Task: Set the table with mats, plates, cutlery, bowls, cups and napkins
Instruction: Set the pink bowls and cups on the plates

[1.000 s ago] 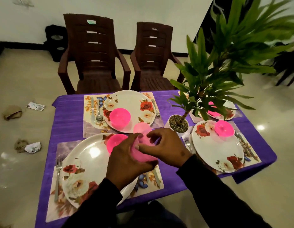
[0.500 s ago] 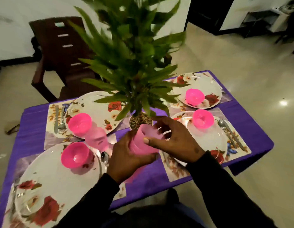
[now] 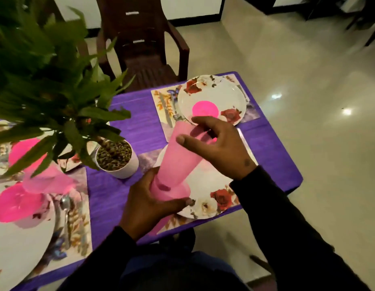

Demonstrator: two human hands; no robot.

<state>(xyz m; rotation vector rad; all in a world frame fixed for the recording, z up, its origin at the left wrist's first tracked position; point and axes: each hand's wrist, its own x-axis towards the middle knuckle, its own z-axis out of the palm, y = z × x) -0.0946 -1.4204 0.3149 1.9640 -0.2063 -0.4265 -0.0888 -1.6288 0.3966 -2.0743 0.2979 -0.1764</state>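
A stack of pink cups hangs tilted above the near right place setting. My left hand (image 3: 148,202) grips the lower cup (image 3: 171,192) of the stack. My right hand (image 3: 220,148) pinches the rim of the upper cup (image 3: 178,156), which is drawn partly out of the lower one. Beneath them lies a floral plate (image 3: 211,190) on its mat. The far right plate (image 3: 224,95) carries a pink bowl (image 3: 205,109). At the left, one pink cup (image 3: 48,181) stands by a pink bowl (image 3: 16,202) on a large plate (image 3: 18,244).
A potted plant in a white pot (image 3: 119,162) stands mid-table, its leaves covering the upper left. A spoon (image 3: 65,208) lies on the left mat. A brown plastic chair (image 3: 142,38) stands behind the purple-clothed table (image 3: 111,198). Tiled floor lies to the right.
The view has swung right. The upper cup has slid further out of the stack between my hands. One cup now stands by the near left plate.
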